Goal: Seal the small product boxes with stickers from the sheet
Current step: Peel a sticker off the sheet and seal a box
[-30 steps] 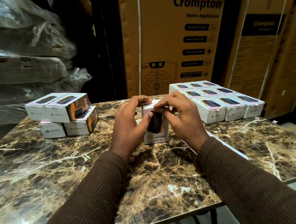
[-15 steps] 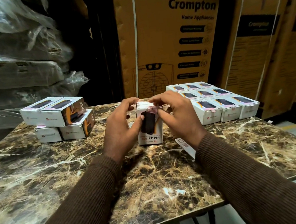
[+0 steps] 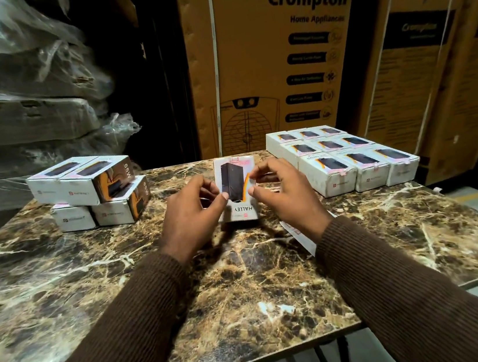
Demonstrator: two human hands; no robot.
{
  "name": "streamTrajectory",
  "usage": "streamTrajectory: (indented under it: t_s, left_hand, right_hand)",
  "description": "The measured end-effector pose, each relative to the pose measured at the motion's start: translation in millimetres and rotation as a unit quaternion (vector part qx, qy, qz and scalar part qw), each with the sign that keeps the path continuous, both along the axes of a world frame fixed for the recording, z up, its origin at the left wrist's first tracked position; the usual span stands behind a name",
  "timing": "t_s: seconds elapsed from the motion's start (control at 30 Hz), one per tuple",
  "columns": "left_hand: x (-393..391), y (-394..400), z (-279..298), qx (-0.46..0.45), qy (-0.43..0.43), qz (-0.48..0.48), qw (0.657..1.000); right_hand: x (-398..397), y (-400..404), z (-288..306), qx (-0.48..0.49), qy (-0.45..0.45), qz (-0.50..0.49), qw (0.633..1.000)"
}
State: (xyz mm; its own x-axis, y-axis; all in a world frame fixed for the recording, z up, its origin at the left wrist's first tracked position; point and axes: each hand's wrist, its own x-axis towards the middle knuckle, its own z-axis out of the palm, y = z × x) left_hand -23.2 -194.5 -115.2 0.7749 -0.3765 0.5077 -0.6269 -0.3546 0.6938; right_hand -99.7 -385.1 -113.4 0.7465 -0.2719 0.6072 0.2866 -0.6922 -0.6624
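A small white product box [image 3: 235, 178] with a black charger picture stands on end at the middle of the marble table [image 3: 62, 280]. A pink sticker lies over its top edge. My left hand [image 3: 189, 214] holds the box's left side with thumb and curled fingers. My right hand [image 3: 287, 197] holds its right side the same way. The sticker sheet [image 3: 298, 236] lies on the table under my right wrist, mostly hidden.
Several white boxes [image 3: 344, 156] sit in rows at the right rear of the table. A two-layer stack of boxes [image 3: 93, 191] stands at the left rear. Large cardboard cartons [image 3: 273, 60] and plastic-wrapped bundles [image 3: 16, 88] rise behind the table.
My fingertips have come off the top edge of the box and now hold its sides. The box's front face now shows fully.
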Motion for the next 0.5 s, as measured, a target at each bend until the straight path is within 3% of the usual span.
streamTrajectory:
  t_s: [0.17,0.3,0.5]
  left_hand:
    - [-3,3,5,-0.051,0.019,-0.016,0.998]
    - [3,7,3,-0.013,0.007,-0.001,1.0]
    - [10,5,-4,0.06,0.022,-0.002,0.998]
  right_hand:
    - [-6,1,2,0.062,0.027,0.012,0.998]
    - [-5,4,-6,-0.015,0.101,0.001,0.995]
    - [-3,4,-3,-0.059,0.106,0.004,0.993]
